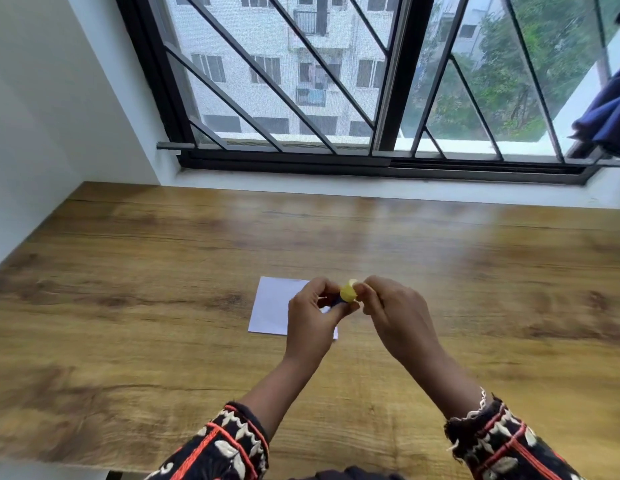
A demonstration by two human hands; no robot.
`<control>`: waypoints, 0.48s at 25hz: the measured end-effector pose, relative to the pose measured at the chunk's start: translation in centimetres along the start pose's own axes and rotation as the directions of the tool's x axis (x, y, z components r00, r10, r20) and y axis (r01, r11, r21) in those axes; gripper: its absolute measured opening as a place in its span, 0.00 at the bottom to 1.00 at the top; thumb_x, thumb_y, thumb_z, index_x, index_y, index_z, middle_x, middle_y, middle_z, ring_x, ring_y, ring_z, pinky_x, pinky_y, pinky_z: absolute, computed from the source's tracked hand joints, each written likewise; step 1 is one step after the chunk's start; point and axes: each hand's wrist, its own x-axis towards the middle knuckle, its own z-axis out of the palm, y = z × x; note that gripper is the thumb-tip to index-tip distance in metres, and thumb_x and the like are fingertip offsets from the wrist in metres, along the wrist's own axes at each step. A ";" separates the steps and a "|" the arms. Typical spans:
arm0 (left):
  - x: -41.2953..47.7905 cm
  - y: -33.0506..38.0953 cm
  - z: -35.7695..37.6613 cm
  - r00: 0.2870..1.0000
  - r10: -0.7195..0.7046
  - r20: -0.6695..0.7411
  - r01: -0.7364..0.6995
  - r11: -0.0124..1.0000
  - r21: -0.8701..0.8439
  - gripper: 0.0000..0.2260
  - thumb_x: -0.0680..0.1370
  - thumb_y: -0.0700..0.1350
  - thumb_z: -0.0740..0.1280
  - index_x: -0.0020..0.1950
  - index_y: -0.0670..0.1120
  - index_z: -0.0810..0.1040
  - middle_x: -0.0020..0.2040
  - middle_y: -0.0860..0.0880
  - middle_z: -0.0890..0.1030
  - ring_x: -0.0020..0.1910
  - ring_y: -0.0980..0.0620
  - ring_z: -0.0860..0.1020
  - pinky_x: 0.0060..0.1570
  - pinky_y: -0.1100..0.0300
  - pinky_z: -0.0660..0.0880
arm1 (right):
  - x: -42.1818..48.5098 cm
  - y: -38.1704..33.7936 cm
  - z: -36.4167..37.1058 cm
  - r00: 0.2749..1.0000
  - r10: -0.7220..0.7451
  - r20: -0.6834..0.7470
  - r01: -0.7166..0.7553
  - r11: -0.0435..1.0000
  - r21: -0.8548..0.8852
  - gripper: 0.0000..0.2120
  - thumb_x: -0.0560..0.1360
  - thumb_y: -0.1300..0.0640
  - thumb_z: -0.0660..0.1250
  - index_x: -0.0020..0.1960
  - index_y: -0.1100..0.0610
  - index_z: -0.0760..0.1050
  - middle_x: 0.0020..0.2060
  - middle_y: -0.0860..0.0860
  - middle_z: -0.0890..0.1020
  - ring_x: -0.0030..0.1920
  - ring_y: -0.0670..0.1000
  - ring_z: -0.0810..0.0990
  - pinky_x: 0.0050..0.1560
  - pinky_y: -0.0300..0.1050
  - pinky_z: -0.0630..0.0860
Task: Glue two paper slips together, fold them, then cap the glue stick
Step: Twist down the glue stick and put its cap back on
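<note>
Head view: the glue stick (339, 299) is gripped in the left hand (312, 320) above the paper (272, 306), which lies on the wooden table (128, 271) toward its near edge, centrally. The yellow cap (348, 292) is pinched by the right hand (395, 317) at the stick's end. Capping or uncapping cannot be told; judged next, an axial push or pull is required.

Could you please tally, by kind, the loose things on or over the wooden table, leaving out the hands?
White paper, lying flat on the table, partly hidden behind the hands; separate slips cannot be told apart: 1
Glue stick, blue body with a yellow end, held between the left hand and the right hand: 1
Total: 2
</note>
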 end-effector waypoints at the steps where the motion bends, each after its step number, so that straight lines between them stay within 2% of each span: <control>1: 0.3 0.1 -0.1 1.000 -0.019 0.003 0.019 0.999 -0.030 0.07 0.67 0.38 0.75 0.37 0.41 0.77 0.32 0.54 0.79 0.36 0.54 0.78 0.39 0.59 0.76 | -0.2 0.0 0.2 0.999 0.020 -0.043 -0.015 0.994 0.111 0.18 0.75 0.46 0.54 0.42 0.58 0.75 0.34 0.52 0.81 0.36 0.55 0.79 0.36 0.52 0.74; 3: 0.5 0.2 -0.3 0.999 -0.039 0.010 0.040 0.996 -0.074 0.08 0.67 0.38 0.75 0.38 0.40 0.77 0.33 0.54 0.79 0.36 0.54 0.79 0.40 0.59 0.75 | -0.8 0.2 0.8 0.999 0.035 -0.042 -0.024 0.971 0.237 0.05 0.74 0.60 0.62 0.48 0.57 0.75 0.39 0.50 0.82 0.41 0.49 0.81 0.41 0.49 0.78; 5: 0.5 0.1 -0.5 0.999 -0.044 0.024 0.046 0.994 -0.094 0.08 0.67 0.41 0.74 0.39 0.41 0.76 0.34 0.55 0.80 0.38 0.53 0.79 0.42 0.58 0.78 | -1.1 0.0 1.6 0.999 0.039 0.011 -0.040 0.943 0.330 0.13 0.70 0.67 0.67 0.52 0.56 0.74 0.43 0.48 0.81 0.44 0.45 0.80 0.43 0.40 0.79; 7: 0.4 0.1 -0.7 0.998 -0.047 0.044 0.051 0.996 -0.078 0.07 0.67 0.40 0.73 0.39 0.41 0.76 0.36 0.54 0.80 0.42 0.54 0.80 0.46 0.57 0.79 | -1.0 -0.5 2.2 0.997 0.072 0.010 -0.070 0.918 0.390 0.15 0.68 0.67 0.70 0.52 0.56 0.74 0.44 0.47 0.81 0.45 0.44 0.80 0.43 0.36 0.78; 10: 0.4 0.1 -1.1 0.993 -0.084 0.077 0.090 0.993 -0.077 0.07 0.69 0.34 0.72 0.41 0.39 0.75 0.38 0.49 0.79 0.41 0.58 0.80 0.46 0.57 0.80 | -0.7 -1.1 3.1 0.994 0.107 -0.033 -0.084 0.910 0.406 0.16 0.66 0.68 0.69 0.49 0.52 0.73 0.43 0.45 0.81 0.44 0.44 0.80 0.44 0.37 0.78; 12: 0.7 0.1 -1.7 0.992 -0.069 0.103 0.075 0.996 -0.053 0.07 0.69 0.36 0.73 0.42 0.40 0.76 0.40 0.49 0.79 0.42 0.57 0.80 0.46 0.58 0.79 | -0.6 -1.4 3.5 0.992 0.119 -0.040 -0.092 0.907 0.410 0.17 0.67 0.69 0.69 0.47 0.50 0.71 0.42 0.44 0.81 0.44 0.44 0.80 0.43 0.35 0.77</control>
